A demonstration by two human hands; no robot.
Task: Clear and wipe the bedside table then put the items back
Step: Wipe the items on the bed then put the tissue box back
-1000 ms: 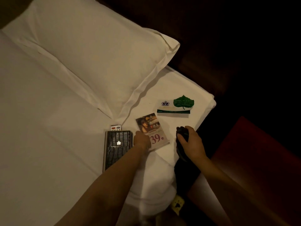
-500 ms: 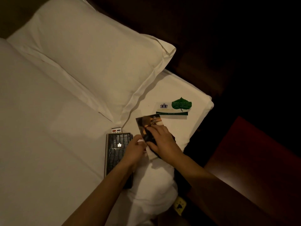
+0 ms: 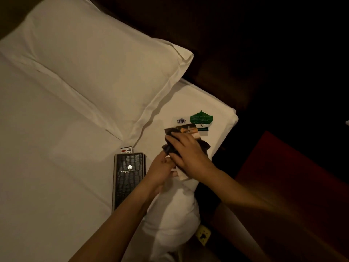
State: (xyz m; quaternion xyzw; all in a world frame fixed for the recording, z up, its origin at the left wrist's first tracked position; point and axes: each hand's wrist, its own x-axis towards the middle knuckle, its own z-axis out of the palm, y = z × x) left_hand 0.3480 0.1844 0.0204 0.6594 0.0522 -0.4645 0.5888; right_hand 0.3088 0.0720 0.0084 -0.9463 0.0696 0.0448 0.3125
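Observation:
On the white bed, my left hand (image 3: 162, 167) pinches the near end of a printed promo card (image 3: 188, 130). My right hand (image 3: 188, 154) presses a dark cloth (image 3: 204, 146) down onto that card and covers most of it. A black crocodile-pattern folder (image 3: 129, 178) lies to the left, with a small remote (image 3: 126, 149) poking out above it. A green leaf-shaped card (image 3: 201, 118) and a white crested card (image 3: 181, 121) rest beyond my hands near the mattress corner. The bedside table's red-brown top (image 3: 283, 176) shows at the right, dim.
A large white pillow (image 3: 94, 72) fills the upper left of the bed. A bunched fold of sheet (image 3: 173, 210) hangs by the bed edge. Below it on the floor is a small yellow item (image 3: 203, 234). Dark headboard and shadow lie beyond.
My right hand brought the dark cloth from the bed edge onto the promo card and slid it up along the card. My left hand kept hold of the card's near end.

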